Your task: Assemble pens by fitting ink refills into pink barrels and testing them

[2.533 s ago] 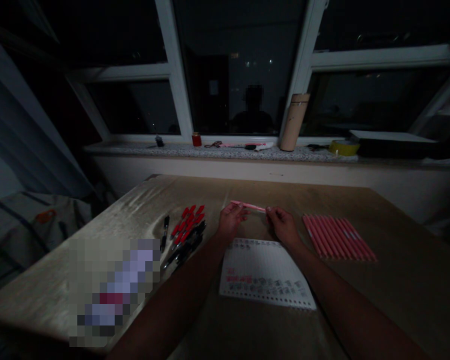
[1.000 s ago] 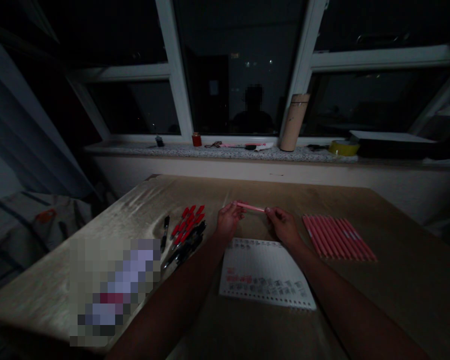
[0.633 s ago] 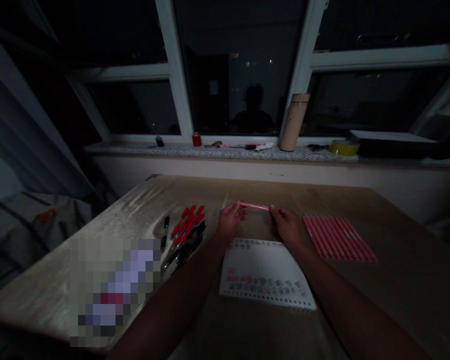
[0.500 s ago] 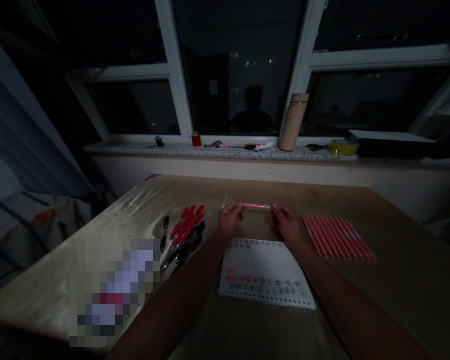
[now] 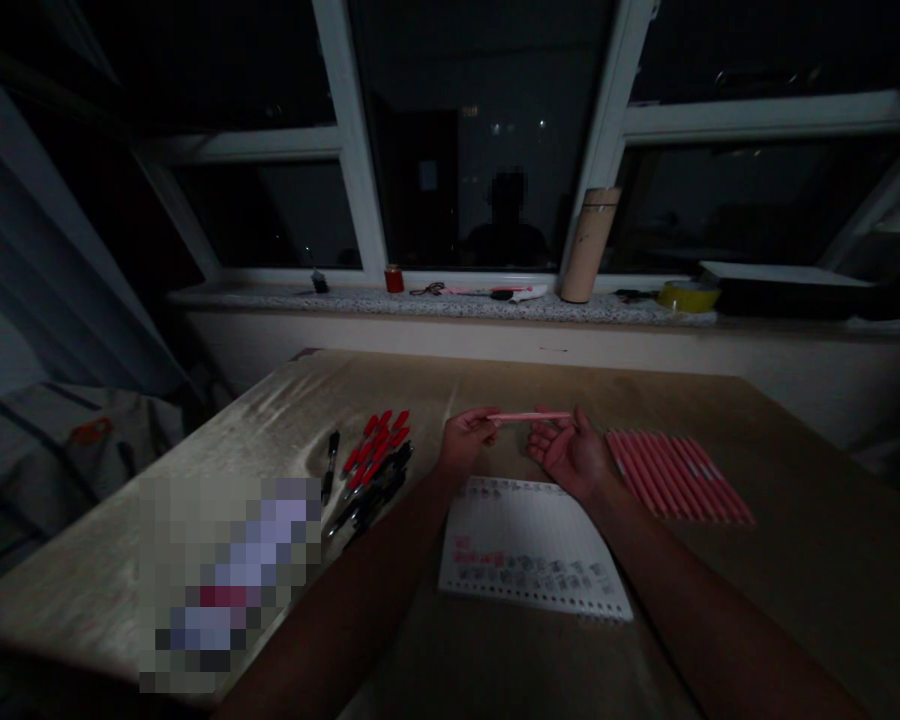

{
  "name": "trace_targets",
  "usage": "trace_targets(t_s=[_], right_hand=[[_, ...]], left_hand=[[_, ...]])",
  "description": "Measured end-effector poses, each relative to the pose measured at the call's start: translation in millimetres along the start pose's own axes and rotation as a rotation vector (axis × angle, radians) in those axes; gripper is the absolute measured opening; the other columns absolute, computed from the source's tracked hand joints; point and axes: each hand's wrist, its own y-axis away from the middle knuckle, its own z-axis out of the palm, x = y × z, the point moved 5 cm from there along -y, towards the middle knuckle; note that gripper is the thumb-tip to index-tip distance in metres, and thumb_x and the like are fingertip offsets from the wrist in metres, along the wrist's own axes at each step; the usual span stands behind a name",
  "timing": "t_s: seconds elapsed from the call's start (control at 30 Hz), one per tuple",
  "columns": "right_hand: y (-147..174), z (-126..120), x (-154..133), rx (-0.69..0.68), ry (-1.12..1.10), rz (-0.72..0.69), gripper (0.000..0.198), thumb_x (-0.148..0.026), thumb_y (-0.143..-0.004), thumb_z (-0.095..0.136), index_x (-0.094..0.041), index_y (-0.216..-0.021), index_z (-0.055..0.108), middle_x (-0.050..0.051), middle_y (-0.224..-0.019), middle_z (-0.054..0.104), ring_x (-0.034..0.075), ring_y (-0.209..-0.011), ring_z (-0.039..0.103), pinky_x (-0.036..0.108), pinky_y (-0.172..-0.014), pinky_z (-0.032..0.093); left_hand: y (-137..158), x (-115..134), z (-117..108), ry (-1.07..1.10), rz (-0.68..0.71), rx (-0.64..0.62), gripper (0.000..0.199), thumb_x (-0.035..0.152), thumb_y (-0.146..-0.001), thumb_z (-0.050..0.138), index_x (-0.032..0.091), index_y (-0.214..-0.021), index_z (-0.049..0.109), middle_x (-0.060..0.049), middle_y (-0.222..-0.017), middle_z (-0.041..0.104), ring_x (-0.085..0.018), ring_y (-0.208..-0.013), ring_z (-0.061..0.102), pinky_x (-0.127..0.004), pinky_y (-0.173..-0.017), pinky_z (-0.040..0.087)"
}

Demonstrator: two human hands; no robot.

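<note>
The left grip (image 5: 469,440) is closed, pinching one end of a thin pink stick (image 5: 525,416) between the thumb and fingers. The stick lies nearly flat, going from the left grip across to the right grip (image 5: 566,455). The right grip is turned with its palm showing. Its fingers are spread and bent a little, and its thumb points up. The other end of the stick is right by that thumb. I cannot tell if the thumb is pressing on it.

Both grips are above the counter (image 5: 787,610). Just in front of them, on the person's side, is a white sheet of paper (image 5: 529,535) with lines on it. It has a row of holes along its near edge, and red marks and gray marks sit above the holes.

Just to the right of the right grip, lots of pink sticks (image 5: 675,475) lie side by side in a neat row. To the left of the left grip there are red-topped pens (image 5: 375,445) in a bunch, with black pens (image 5: 371,500) touching them on the near side. One lone black pen (image 5: 331,467) lies a bit farther left. Past both grips, a tall tan bottle (image 5: 589,245) stands on the window sill (image 5: 270,299).
</note>
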Motion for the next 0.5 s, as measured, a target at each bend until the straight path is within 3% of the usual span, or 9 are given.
trace_targets(t_s=[0.1,0.37,0.5], right_hand=[[-0.7,-2.2,0.8,-0.002,-0.050,0.016,0.054,-0.051,-0.092,0.020,-0.017,-0.088,0.063,0.009,-0.066,0.066,0.019,-0.058,0.061,0.034,-0.058,0.049],[-2.0,-4.9,-3.6,0.078,-0.129,-0.042,0.037,-0.038,-0.092,0.035,-0.018,-0.076,0.061,0.002,-0.054,0.059,0.014,-0.050,0.056,0.029,-0.056,0.047],[-0.2,-1.9,-3.1,0.060,-0.146,-0.038,0.039,-0.039,-0.092,0.033,-0.018,-0.076,0.061,0.003,-0.057,0.060,0.014,-0.053,0.057,0.029,-0.057,0.048]], left_hand=[[1.5,0.7,2.1,-0.026,0.011,-0.018,0.033,0.026,-0.054,0.078,0.011,-0.082,0.069,0.001,-0.055,0.060,-0.007,-0.048,0.048,-0.021,-0.051,0.036],[4.5,2.8,5.0,-0.040,-0.008,-0.042,0.035,0.024,-0.051,0.080,0.009,-0.081,0.068,0.000,-0.054,0.060,-0.007,-0.048,0.049,-0.021,-0.050,0.036],[5.9,5.2,6.7,-0.036,-0.005,-0.044,0.034,0.024,-0.052,0.080,0.010,-0.081,0.069,0.000,-0.053,0.059,-0.007,-0.048,0.048,-0.021,-0.050,0.035]])
